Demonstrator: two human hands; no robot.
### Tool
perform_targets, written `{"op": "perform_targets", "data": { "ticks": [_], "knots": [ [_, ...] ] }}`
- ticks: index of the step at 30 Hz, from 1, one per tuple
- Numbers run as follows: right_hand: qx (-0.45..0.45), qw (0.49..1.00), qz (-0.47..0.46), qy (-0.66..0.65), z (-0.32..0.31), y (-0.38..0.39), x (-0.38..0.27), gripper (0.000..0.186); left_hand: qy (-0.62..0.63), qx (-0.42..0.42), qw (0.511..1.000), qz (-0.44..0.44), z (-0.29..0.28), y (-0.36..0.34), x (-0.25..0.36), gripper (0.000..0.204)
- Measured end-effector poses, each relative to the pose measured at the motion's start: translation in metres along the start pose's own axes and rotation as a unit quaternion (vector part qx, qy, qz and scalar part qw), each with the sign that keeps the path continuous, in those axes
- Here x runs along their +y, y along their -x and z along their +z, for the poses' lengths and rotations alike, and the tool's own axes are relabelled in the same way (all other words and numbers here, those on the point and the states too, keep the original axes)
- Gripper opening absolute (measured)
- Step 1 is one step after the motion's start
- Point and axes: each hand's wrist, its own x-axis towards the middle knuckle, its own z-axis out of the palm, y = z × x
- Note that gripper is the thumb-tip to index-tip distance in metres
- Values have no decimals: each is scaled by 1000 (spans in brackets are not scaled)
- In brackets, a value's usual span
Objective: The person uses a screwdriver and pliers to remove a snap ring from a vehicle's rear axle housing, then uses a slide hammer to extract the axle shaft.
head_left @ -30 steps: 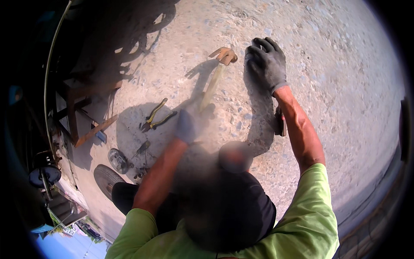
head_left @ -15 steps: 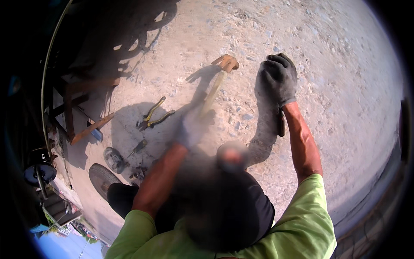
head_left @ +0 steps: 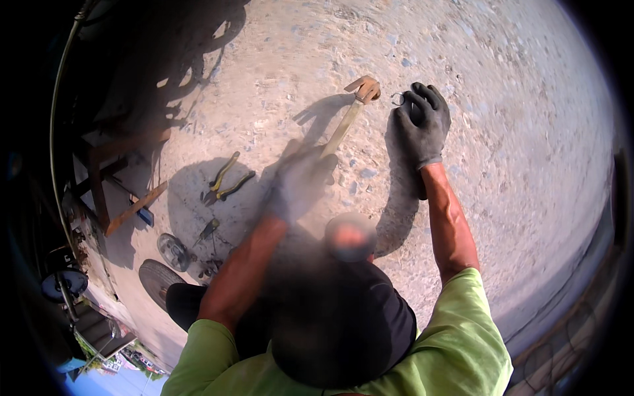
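Observation:
My gloved left hand (head_left: 300, 181), smeared and hazy, is closed round the wooden handle of a hammer (head_left: 343, 125) whose rusty head (head_left: 366, 90) angles up to the right, close to my other hand. My right hand (head_left: 422, 125), in a dark glove, rests low over the ground with fingers curled at a small curved metal piece (head_left: 398, 99). Part of a dark object (head_left: 422, 193) shows beside my right wrist. Left of my left hand lie yellow-and-black pliers (head_left: 220, 179), open, and a small green-handled tool (head_left: 210, 229).
At the lower left lie a round metal part (head_left: 170, 249), several small dark parts (head_left: 208, 269) and a tire (head_left: 155, 280). A rusty angled frame (head_left: 99, 185) and a pole (head_left: 59, 132) stand along the left, with a dark disc (head_left: 63, 284) below. Rough gravelly ground (head_left: 515, 152) surrounds my hands.
My left hand has moved the hammer up and rightward, its head closer to my right hand. The small curved piece has come into sight at my right fingertips. The view has shifted slightly.

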Motion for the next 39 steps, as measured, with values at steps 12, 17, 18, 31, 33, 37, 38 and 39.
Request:
{"op": "perform_targets", "data": {
  "ticks": [12, 17, 18, 31, 33, 37, 38, 39],
  "knots": [
    [-7, 999, 19, -34, 10, -6, -1, 25, -250, -69, 966, -26, 18, -31, 36, 40],
    [-9, 999, 17, -30, 13, -7, 6, 24, -220, -38, 974, 28, 13, -30, 37, 30],
    [-10, 999, 10, -33, 13, -7, 6, 24, -223, -30, 973, 41, 13, -29, 35, 31],
    [-1, 1000, 21, 7, 8, -10, -5, 27, -259, -33, 964, 44, 12, -27, 35, 30],
    [-1, 1000, 26, 8, 8, -7, -5, 26, -236, -38, 970, 37, 13, -28, 34, 30],
    [9, 1000, 11, -16, 11, -8, -2, 22, -162, -26, 986, 11, 11, -27, 35, 28],
    [5, 1000, 11, -16, 10, -6, -4, 21, -147, -15, 989, 18, 10, -27, 35, 26],
    [2, 1000, 11, -16, 9, -6, -5, 21, -132, -3, 991, 25, 10, -27, 37, 25]
  ]
}}
